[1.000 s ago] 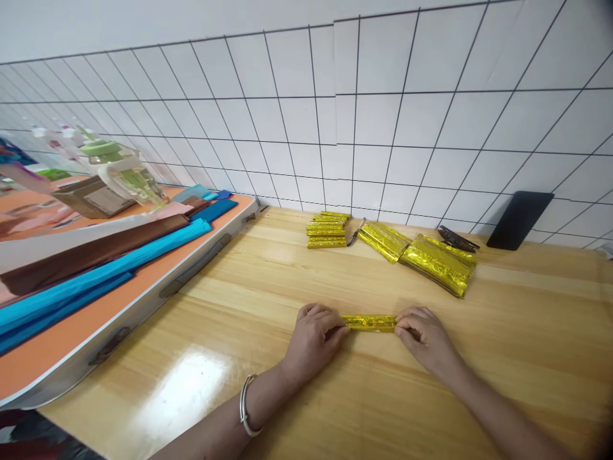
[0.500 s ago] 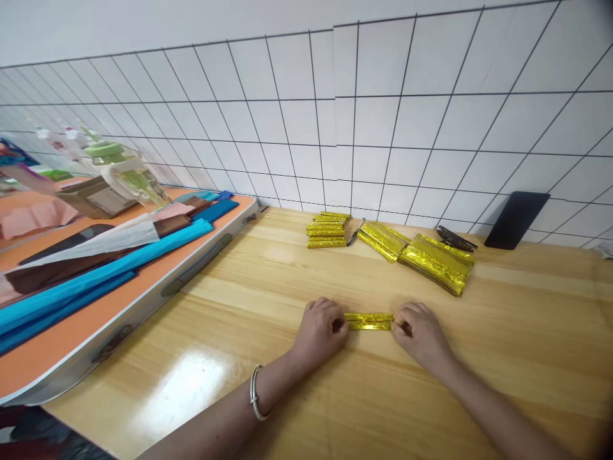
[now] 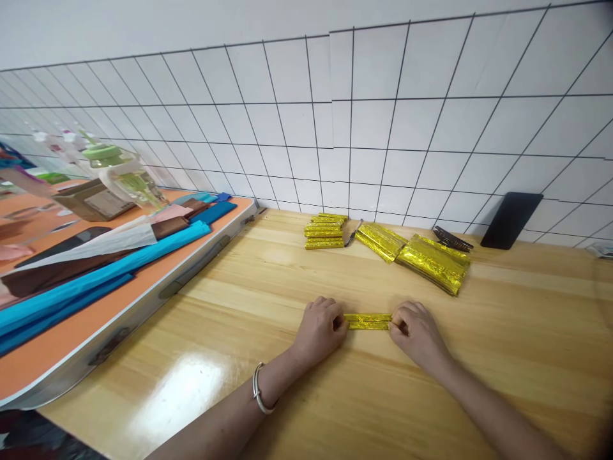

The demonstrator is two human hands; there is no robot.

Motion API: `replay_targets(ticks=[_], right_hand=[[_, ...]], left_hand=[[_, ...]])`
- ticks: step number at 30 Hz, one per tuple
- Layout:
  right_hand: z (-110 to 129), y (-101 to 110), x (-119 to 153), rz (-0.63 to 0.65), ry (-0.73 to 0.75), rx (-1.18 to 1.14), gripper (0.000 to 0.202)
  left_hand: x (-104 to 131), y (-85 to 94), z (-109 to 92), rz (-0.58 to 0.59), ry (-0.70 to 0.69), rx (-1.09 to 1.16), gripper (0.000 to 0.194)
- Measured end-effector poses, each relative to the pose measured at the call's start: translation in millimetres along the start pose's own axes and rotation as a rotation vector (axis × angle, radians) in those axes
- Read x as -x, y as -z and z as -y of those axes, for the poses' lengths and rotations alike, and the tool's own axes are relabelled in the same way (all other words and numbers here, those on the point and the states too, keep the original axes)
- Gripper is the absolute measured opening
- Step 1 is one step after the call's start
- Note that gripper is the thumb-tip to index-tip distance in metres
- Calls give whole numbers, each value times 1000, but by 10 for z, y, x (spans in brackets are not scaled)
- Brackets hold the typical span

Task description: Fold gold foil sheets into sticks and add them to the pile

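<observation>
My left hand point(image 3: 320, 327) pinches 1 end of the gold foil strip point(image 3: 368, 321) and my right hand point(image 3: 420, 331) pinches the other, both grips narrow on it. The strip lies on the wooden table point(image 3: 249, 300), well apart from the edge of the orange surface point(image 3: 149, 281) leftward. Beyond it I have room, a band of wood reaching the small gold strips point(image 3: 324, 243) and wider gold sheets point(image 3: 433, 265).
</observation>
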State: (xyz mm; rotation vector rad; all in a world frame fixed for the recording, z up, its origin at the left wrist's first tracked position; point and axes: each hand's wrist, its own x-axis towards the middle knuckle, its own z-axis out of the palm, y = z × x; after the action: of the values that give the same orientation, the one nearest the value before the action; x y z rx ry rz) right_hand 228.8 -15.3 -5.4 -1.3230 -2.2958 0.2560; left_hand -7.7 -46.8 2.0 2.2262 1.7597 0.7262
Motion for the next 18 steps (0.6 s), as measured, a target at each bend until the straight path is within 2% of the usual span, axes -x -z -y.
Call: replay_targets(ticks=[11,18], right_hand=[[-46,28,-39,50,0,-26,19],[-45,15,-48,36,-14,-36,19]], left_hand=[[27,8,13,14,-9,-6,11],[28,-8,-2,-1,-1,-27,10]])
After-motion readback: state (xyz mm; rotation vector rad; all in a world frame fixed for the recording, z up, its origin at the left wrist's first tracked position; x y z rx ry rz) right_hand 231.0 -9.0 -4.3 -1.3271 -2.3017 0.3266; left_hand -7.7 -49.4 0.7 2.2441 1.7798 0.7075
